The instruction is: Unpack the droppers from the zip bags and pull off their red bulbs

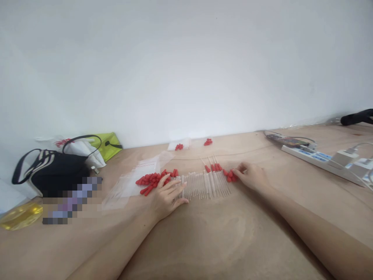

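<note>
Slim clear glass dropper tubes point(201, 184) lie side by side in a row on the table. My left hand point(166, 196) rests over the row's left end, fingers spread out and lying on the tubes. Beside it is a large heap of red rubber bulbs point(149, 179), partly behind my fingers. At the row's right end, my right hand point(251, 175) has thumb and fingertips pinched on a red rubber bulb at the edge of a small pile of red bulbs point(230, 177). Just above the row lie several droppers fitted with red bulbs point(215, 167), thin tips pointing away from me.
Clear plastic bags point(131, 182) lie left of the heap. Two small groups of red bulbs point(179, 147) sit near the wall. A black bag point(61, 171) and lime-green bag point(110, 146) stand left. At right are a phone point(287, 140) and power strip point(317, 157) with cables.
</note>
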`<state>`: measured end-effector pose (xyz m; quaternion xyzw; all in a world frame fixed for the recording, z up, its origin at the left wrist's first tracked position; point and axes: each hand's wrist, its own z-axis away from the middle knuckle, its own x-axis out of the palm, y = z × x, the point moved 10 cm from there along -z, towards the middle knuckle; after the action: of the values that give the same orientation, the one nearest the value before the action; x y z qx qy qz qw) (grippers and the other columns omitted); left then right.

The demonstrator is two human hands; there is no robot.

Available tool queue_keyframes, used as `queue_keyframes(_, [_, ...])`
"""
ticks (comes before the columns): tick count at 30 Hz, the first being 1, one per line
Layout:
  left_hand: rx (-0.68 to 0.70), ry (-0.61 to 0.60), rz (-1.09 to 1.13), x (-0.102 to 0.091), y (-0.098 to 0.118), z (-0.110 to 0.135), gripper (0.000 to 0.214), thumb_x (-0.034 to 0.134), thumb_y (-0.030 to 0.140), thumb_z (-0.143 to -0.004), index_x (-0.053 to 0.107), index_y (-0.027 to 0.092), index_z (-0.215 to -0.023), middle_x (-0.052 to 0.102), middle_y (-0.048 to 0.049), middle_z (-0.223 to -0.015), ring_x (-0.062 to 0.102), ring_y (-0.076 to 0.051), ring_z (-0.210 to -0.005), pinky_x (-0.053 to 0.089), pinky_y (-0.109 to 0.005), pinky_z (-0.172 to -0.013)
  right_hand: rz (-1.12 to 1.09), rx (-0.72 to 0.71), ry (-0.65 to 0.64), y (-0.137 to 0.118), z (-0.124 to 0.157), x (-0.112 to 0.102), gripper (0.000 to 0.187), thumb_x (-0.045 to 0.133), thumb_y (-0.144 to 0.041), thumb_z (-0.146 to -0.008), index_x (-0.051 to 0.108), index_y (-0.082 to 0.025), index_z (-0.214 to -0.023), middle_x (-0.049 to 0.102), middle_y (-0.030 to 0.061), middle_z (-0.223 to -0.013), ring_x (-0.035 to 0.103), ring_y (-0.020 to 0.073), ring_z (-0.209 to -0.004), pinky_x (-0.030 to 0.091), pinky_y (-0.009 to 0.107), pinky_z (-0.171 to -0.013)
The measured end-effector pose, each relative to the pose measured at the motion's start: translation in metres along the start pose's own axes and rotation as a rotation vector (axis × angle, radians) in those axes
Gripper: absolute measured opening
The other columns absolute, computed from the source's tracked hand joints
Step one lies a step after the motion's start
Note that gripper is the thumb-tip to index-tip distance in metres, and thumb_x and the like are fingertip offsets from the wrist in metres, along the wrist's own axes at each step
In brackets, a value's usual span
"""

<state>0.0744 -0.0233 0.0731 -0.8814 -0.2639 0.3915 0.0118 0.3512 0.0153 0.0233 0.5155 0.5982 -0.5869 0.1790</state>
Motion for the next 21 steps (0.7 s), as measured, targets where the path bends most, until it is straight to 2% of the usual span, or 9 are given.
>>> queue_keyframes(6, [-0.046, -0.113, 0.114, 0.014, -0.007, 0.007, 0.034, 0.058, 0.040, -0.076, 0.059, 0.022, -0.104, 0.070, -0.0014, -0.084, 0.060, -0.020, -0.094, 0.023, -0.049, -0.102, 0.038, -0.014, 0.012, 0.000, 0.000, -0.001, 0.023, 0.049, -0.040, -0.072, 0.059, -0.022, -0.062, 0.063, 0.0020, -0.068, 0.056, 0.0196, -0.073, 0.032, 0.029, -0.065])
queue_keyframes(12, [-0.104, -0.258, 0.209, 0.031, -0.017, 0.017, 0.039, 0.056, 0.040, -0.077, 0.055, 0.023, -0.112, 0.063, -0.0065, -0.107, 0.051, -0.021, -0.110, 0.030, -0.048, -0.099, 0.020, 0.023, -0.004, -0.003, -0.004, -0.006, 0.020, 0.048, -0.038, -0.072, 0.061, -0.023, -0.067, 0.064, 0.0012, -0.071, 0.056, 0.0198, -0.076, 0.033, 0.031, -0.068])
queue_keyframes(15, [-0.137, -0.306, 0.225, 0.034, -0.020, 0.018, 0.038, 0.057, 0.038, -0.076, 0.055, 0.023, -0.112, 0.059, -0.0084, -0.112, 0.047, -0.023, -0.114, 0.035, -0.047, -0.095, -0.012, 0.058, -0.122, -0.011, -0.013, 0.004, 0.018, 0.048, -0.034, -0.072, 0.061, -0.023, -0.068, 0.065, 0.0004, -0.067, 0.058, 0.0179, -0.073, 0.035, 0.029, -0.067])
queue_keyframes(18, [-0.155, -0.319, 0.232, 0.033, -0.020, 0.017, 0.038, 0.058, 0.037, -0.076, 0.056, 0.023, -0.111, 0.058, -0.0086, -0.115, 0.045, -0.023, -0.115, 0.037, -0.047, -0.094, -0.033, 0.085, -0.229, -0.022, -0.025, 0.017, 0.017, 0.047, -0.030, -0.072, 0.061, -0.021, -0.069, 0.064, 0.0007, -0.059, 0.058, 0.0147, -0.060, 0.037, 0.025, -0.059])
queue_keyframes(21, [-0.164, -0.326, 0.235, 0.032, -0.020, 0.017, 0.040, 0.058, 0.040, -0.075, 0.055, 0.024, -0.112, 0.056, -0.0084, -0.117, 0.044, -0.024, -0.116, 0.037, -0.048, -0.094, -0.034, 0.102, -0.309, -0.032, -0.035, 0.029, 0.021, 0.048, -0.029, -0.071, 0.062, -0.018, -0.060, 0.059, 0.0019, -0.044, 0.054, 0.0132, -0.045, 0.037, 0.024, -0.050])
